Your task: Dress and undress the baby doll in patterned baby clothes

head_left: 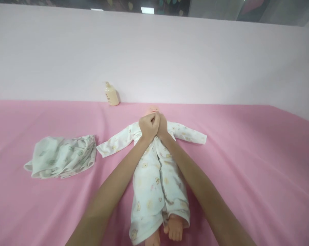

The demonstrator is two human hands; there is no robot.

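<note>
Behind a creased pink sheet [246,164], a plain white wall [195,58]. Lying face up mid-sheet, a plastic baby doll [167,174] in a white, bear-printed, long-sleeved fabric garment [145,186], bare feet [175,228] showing. Left hand [148,126] and right hand [163,123] curled together over the upper chest, any pinch impossible to tell. By the wall, a cream pump bottle [112,95], lettering too small to read.

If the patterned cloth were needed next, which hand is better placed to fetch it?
Probably the left hand: the patterned cloth lies on its side of the doll. The right hand would have to reach across the left arm.
</note>
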